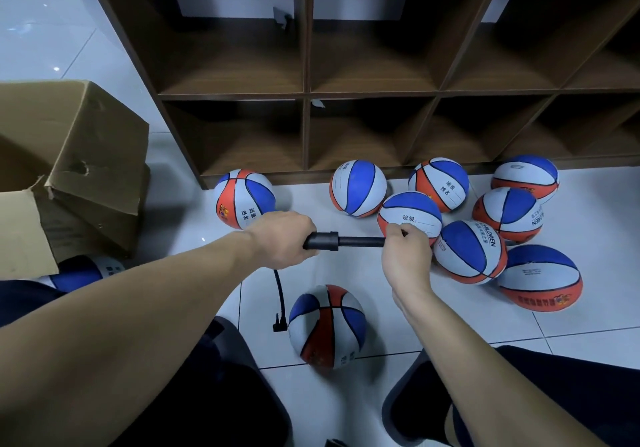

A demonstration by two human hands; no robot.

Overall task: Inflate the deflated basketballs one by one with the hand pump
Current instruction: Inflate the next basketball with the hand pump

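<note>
White tiled floor (346,412) is the workplace, where the hand pump (332,241) is clamped by the left hand (282,239) on its barrel and the right hand (407,249) on its handle, and full, straight strokes should be given toward the nearest basketball (327,325).

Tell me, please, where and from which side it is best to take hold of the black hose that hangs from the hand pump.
Probably grip the black hose just above its angled nozzle end, coming from the left side. That end hangs free next to the nearest blue, white and red basketball, which blocks the right side. Both hands hold the black hand pump, so one must let go first.
</note>
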